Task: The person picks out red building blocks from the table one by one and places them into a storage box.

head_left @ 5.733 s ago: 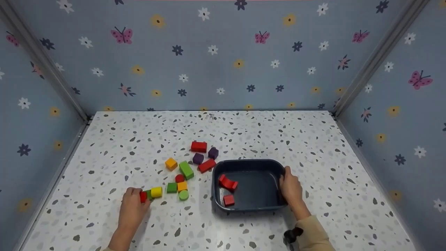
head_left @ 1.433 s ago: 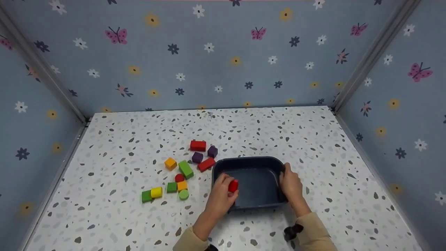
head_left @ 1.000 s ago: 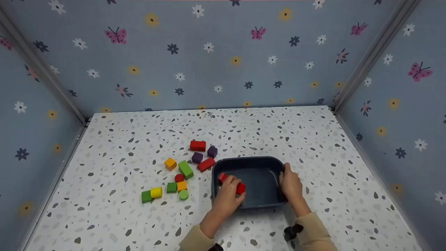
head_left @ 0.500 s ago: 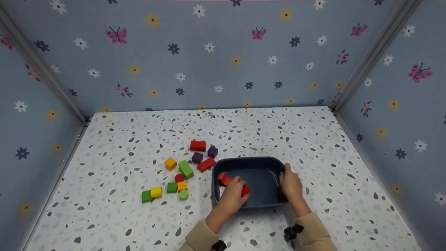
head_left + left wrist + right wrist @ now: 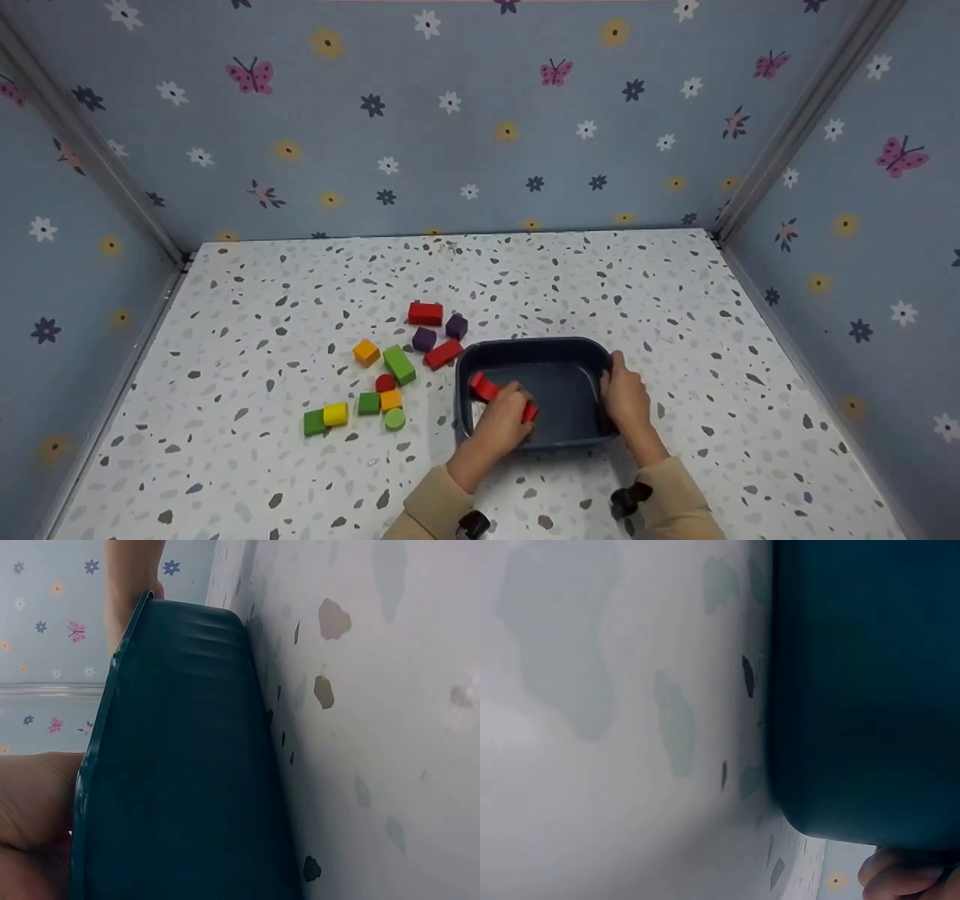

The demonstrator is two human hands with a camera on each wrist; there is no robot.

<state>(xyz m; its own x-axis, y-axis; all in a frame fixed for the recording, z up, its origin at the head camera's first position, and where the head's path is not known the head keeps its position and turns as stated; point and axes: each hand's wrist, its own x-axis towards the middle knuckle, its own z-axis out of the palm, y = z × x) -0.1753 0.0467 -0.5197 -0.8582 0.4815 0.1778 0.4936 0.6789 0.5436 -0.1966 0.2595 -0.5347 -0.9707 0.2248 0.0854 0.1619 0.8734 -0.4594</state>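
My left hand (image 5: pixel 502 421) reaches over the near rim into a dark blue rectangular tray (image 5: pixel 536 340). It holds a red block (image 5: pixel 530 412), which is low inside the tray and partly covered by the fingers. Beside the fingers lies a red arch-shaped block (image 5: pixel 482 386). My right hand (image 5: pixel 627 394) grips the tray's right end. In the left wrist view the tray's near wall (image 5: pixel 180 750) stands on the table, with part of my left hand (image 5: pixel 30 802) over its rim. Fingers of my right hand (image 5: pixel 900 874) show past the tray's corner in the right wrist view.
Left of the tray lie red blocks (image 5: pixel 425 313), purple cubes (image 5: pixel 424 339), a light green block (image 5: pixel 399 365), orange cubes (image 5: pixel 367 352), green cubes (image 5: pixel 368 403), a yellow cylinder (image 5: pixel 335 414) and small round pieces (image 5: pixel 394 419). Patterned walls (image 5: pixel 480 112) enclose the speckled table (image 5: pixel 585 285).
My left hand has carried a red block from beside the green cube and yellow cylinder into the tray, lately shifting slightly right and lower. My right hand has kept its grip on the tray.
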